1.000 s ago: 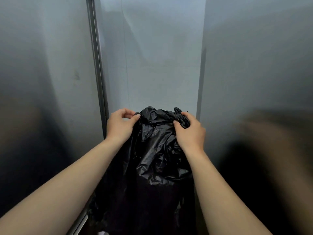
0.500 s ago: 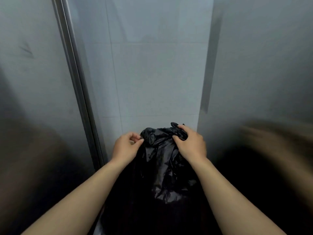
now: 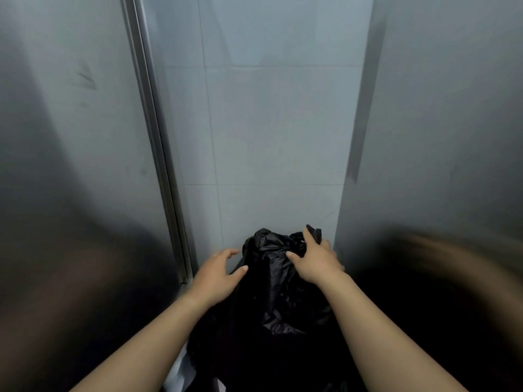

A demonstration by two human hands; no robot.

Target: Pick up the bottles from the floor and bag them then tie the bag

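Note:
A black plastic bag (image 3: 278,290) stands low in the middle of the view, its top bunched into a crumpled neck. My right hand (image 3: 314,261) grips that bunched top from the right side, fingers curled into the plastic. My left hand (image 3: 219,271) hovers just left of the bag with its fingers spread and relaxed, holding nothing. No bottles show; the bag hides whatever is inside it.
A white tiled wall (image 3: 268,123) rises straight ahead. A brushed metal panel (image 3: 65,165) with a steel trim strip (image 3: 158,154) stands on the left, and another metal panel (image 3: 441,137) on the right. The gap between them is narrow.
My left hand has let go of the bag's top and opened. The bag and both hands sit lower in the view as the camera tilted up. My right hand keeps its grip.

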